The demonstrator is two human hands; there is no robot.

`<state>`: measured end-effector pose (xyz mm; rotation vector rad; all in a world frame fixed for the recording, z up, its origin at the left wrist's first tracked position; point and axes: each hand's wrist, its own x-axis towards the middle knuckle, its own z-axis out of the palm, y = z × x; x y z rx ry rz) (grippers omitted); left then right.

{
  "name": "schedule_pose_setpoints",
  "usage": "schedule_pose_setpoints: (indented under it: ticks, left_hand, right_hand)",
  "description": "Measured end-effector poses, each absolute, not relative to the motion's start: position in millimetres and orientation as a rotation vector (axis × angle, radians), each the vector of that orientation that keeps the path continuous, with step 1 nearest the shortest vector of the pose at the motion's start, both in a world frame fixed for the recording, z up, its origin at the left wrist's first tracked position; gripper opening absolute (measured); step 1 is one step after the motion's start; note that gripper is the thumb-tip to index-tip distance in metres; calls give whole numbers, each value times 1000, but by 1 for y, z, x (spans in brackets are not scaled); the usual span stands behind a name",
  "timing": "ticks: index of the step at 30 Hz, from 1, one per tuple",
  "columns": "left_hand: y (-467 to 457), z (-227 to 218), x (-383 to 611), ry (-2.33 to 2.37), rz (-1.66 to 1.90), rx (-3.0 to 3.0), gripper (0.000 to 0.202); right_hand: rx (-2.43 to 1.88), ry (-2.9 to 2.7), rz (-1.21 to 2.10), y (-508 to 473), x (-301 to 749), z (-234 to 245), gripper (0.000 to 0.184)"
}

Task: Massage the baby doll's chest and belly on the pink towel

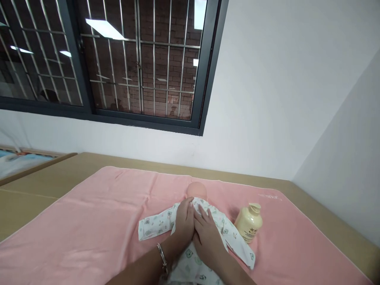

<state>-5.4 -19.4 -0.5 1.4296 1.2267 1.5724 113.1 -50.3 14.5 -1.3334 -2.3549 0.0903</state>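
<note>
- Left hand [184,221] and right hand [208,237] lie flat, touching, on the printed garment [154,228] of the doll [196,191], seemingly smoothing its front.
- Fastening it would call for fingertip pinches.

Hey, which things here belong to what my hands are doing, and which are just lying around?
In hand: left hand and right hand, both flat on the white printed garment; doll wearing it; pink towel underneath.
Lying about: cream pump bottle beside the doll, untouched; barred window behind.
</note>
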Motion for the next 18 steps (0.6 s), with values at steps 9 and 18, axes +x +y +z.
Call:
schedule_pose_setpoints:
  ticks: [9, 18]
  left_hand:
    - [-25, -4, -10, 1195, 1593, 1414, 40]
    - [-23, -14, -7, 1240, 1550, 1631, 45]
  right_hand:
    - [-1627, -2062, 67, -35, 124, 2, 56]
    - [-1406, -2481, 146, -37, 112, 39, 57]
